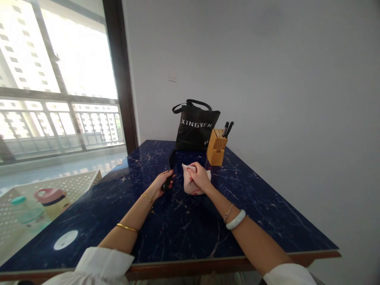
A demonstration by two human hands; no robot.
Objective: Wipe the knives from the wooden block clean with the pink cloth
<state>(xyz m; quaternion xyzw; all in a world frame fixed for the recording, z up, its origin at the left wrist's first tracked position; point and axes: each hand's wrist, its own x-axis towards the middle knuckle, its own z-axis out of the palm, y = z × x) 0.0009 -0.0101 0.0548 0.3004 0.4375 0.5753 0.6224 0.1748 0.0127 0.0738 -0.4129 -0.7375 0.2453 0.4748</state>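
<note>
L hand (164, 183) grips a long black thing (170, 170) tight, near mid of blue stone table (184, 233). R hand (199, 177) holds a pink-white cloth (192, 187) close by, just right of it, w/ wood knife block (216, 148) nearer far edge.

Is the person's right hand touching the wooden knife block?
No, the right hand rests on a pale, pinkish lump, apart from the wooden knife block.

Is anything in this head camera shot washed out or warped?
In the head view, daylight washes out the tall glass window, glare marks the glossy dark blue marble table top, and wide-angle distortion stretches the table toward the bottom corners; the person's left hand and right hand stay fairly sharp.
</note>
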